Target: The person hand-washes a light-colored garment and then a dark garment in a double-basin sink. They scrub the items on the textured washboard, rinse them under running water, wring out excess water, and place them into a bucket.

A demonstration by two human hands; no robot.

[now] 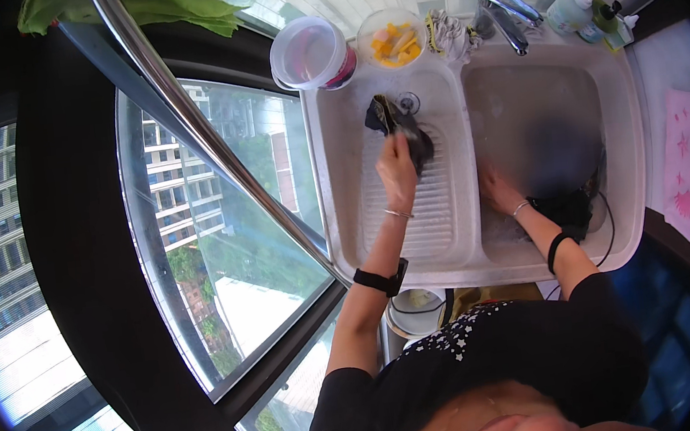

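Over the left basin of the sink [491, 261], my left hand [396, 168] is closed around a wet dark cloth garment [421, 150]. A black band with yellowish marks runs along the garment's far end, beside the drain [407, 104]. Beneath that hand lies the ribbed washboard [418, 229] moulded into the basin. My right hand [500, 189] reaches into the right basin, close to the dividing wall, and cloudy water hides its fingers. Black cloth [565, 211] lies in the same basin by my right wrist, and a blurred dark mass shows farther in.
A clear plastic tub [308, 51], a bowl with yellow pieces [392, 40] and a crumpled grey cloth [450, 34] stand along the back ledge. Behind the right basin are a chrome faucet [506, 15] and pump bottles [573, 10]. A metal rail [182, 106] crosses the window at left.
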